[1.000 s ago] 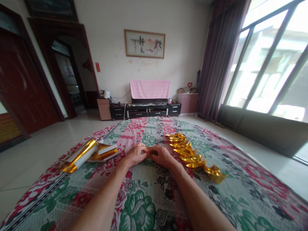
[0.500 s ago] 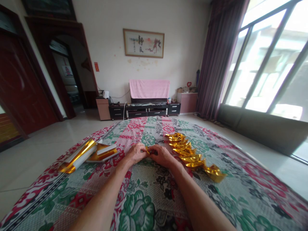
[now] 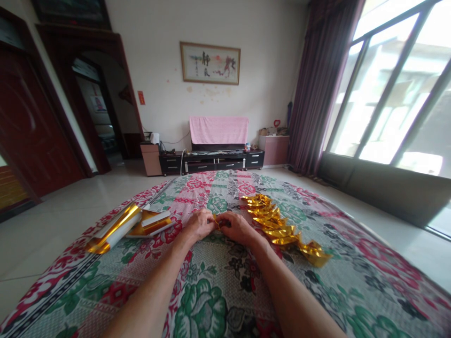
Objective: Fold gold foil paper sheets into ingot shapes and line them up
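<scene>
Over the middle of the flowered tablecloth (image 3: 225, 183), my left hand (image 3: 200, 223) and my right hand (image 3: 235, 226) meet, fingers pinched together. Between the fingertips is a small piece of gold foil paper (image 3: 216, 220), mostly hidden by the fingers, and both hands grip it. To the right lies a slanting row of folded gold paper ingots (image 3: 268, 220), the nearest one (image 3: 314, 253) beside my right forearm. Left of my hands lie a curled stack of gold foil sheets with white backs (image 3: 118, 230) and a smaller gold and white stack (image 3: 153, 222).
The cloth covers a round table. Beyond it, a low black cabinet (image 3: 218, 162) stands against the wall with a pink towel (image 3: 219, 130) draped over something on top. A purple curtain (image 3: 313, 89) and large window are at the right, a red door (image 3: 35, 112) at the left.
Both hands stay in nearly the same place; the fingers have shifted slightly on the gold foil paper. Everything else lies as before.
</scene>
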`<state>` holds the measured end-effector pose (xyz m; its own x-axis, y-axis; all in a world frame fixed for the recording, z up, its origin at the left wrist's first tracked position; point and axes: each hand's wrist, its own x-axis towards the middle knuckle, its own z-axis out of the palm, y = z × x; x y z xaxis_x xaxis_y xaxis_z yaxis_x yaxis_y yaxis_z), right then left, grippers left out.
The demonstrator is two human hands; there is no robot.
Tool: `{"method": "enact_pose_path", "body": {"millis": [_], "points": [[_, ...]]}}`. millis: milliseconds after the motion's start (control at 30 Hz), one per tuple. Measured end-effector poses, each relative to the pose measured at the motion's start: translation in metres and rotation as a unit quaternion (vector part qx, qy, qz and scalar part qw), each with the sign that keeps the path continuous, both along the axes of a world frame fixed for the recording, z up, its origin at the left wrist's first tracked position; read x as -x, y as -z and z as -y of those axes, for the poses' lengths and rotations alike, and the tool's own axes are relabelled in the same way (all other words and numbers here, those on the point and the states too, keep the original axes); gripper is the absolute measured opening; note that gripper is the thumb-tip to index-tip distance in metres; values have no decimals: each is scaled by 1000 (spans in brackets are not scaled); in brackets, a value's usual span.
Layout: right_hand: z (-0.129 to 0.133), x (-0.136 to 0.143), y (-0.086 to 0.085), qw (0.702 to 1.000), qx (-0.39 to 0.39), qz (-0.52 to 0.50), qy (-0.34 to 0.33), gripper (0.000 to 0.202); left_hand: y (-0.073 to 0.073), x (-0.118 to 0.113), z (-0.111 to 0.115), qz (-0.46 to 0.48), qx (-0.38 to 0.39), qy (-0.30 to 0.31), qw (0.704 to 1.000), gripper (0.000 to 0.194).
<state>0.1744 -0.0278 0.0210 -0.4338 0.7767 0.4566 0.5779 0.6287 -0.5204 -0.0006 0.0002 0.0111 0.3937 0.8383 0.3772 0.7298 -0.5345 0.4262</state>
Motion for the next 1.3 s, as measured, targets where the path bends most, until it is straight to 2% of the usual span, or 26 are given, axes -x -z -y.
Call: {"method": "enact_pose_path", "body": {"millis": [667, 833, 1300], "points": [[5, 0, -6, 1000, 21, -8, 3, 28, 1, 0, -1, 8, -5, 10, 1000, 11], [3, 1, -2, 1000, 13, -7, 9, 22, 2, 1, -1, 3, -8, 9, 1000, 11], [2, 3, 1, 1000, 2, 7, 12, 28, 1, 0, 0, 2, -4, 2, 1000, 15]]}}
